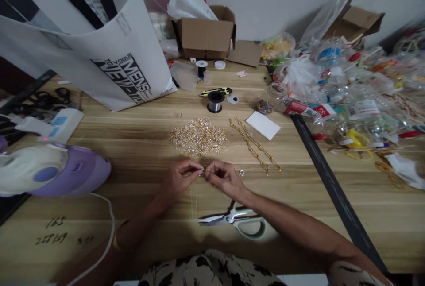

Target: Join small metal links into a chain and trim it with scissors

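Over the middle of the wooden table, my left hand and my right hand meet fingertip to fingertip, each in a pinch. Whatever lies between the fingers is too small to name. Just beyond them spreads a heap of small gold and silver metal pieces. Right of the heap lie gold chains, stretched out side by side. A small silver ring rests beside my right hand. Nearer to me, partly under my right forearm, are scissors with pale handles and slightly parted blades.
Behind the heap stand a wire spool, a yellow-black utility knife and a dark spool. A white card lies right. Plastic bottles crowd the right side. A purple-white appliance and large bag stand left.
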Motion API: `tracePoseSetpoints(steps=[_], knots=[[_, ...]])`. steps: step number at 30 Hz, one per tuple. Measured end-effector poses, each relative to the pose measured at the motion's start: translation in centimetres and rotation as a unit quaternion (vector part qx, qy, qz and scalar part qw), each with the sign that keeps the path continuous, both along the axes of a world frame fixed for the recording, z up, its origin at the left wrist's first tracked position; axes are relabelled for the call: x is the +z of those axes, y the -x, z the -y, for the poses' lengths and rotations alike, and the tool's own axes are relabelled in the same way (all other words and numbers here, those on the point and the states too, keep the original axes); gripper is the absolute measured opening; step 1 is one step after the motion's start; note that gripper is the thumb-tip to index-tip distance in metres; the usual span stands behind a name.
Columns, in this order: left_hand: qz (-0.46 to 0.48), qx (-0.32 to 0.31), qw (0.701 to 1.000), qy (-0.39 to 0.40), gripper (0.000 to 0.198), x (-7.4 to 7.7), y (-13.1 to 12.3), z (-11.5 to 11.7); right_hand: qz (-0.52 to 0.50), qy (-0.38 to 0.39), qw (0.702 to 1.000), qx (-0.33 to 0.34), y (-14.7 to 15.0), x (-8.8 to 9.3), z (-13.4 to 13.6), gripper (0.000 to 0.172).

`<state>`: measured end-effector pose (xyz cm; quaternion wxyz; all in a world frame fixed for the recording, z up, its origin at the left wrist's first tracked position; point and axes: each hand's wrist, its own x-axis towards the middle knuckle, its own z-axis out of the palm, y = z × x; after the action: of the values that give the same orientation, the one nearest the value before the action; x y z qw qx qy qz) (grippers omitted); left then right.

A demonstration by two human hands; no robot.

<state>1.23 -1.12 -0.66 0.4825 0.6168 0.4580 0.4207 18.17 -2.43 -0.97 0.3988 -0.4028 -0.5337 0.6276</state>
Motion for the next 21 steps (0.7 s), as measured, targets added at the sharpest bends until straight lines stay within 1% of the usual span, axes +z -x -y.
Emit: tracePoseSetpoints(steps=[5,10,14,21], knots=[[-0.017,0.008,1.000,-0.007,0.004,0.14,-0.09,0.20,-0.005,0.003,1.000,-0.005,0.03,0.02,0.03,0.028],[-0.030,0.012,0.999,0.011,0.006,0.29,-0.21,0.36,0.005,-0.002,1.000,-0.009,0.01,0.01,0.02,0.030],[-0.039,0.000,0.999,0.021,0.012,0.30,-0.19,0.42,0.007,-0.001,1.000,-0.011,0.01,-0.13,0.00,0.031],[-0.045,-0.009,0.999,0.004,0.007,0.20,-0.04,0.35,0.024,0.000,0.999,-0.021,0.04,-0.17,-0.06,0.032]])
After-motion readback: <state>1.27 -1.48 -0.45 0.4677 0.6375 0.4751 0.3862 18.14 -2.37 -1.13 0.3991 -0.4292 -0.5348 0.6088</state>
